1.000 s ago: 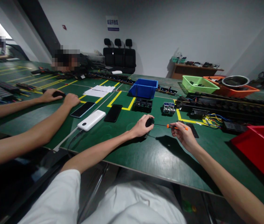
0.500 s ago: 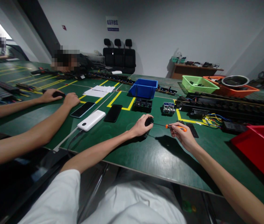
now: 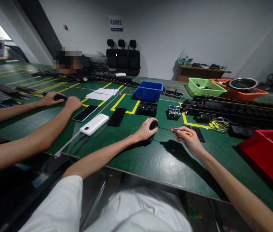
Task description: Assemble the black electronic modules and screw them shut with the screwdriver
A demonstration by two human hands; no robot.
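Observation:
My left hand (image 3: 144, 130) is closed round a small black part (image 3: 154, 125) just above the green table. An orange-handled screwdriver (image 3: 186, 132) is gripped in my right hand (image 3: 189, 139), its thin shaft pointing left. The shaft's tip meets the right side of the black part; whether it sits in a screw I cannot tell. Beyond my hands stand a black module (image 3: 147, 108) and a pale module with blue tops (image 3: 174, 111). Flat black pieces (image 3: 199, 134) lie behind my right hand.
A blue bin (image 3: 149, 91) stands farther back, a red bin (image 3: 267, 158) at the right. Phones (image 3: 117, 117) and a white power bank (image 3: 94, 124) lie to the left, near a co-worker's hands (image 3: 73, 103). Long black assemblies (image 3: 233, 111) and coloured wires (image 3: 220, 124) occupy the right.
Almost nothing differs. The view has shifted very slightly, and both hands keep their hold on the black part and the screwdriver.

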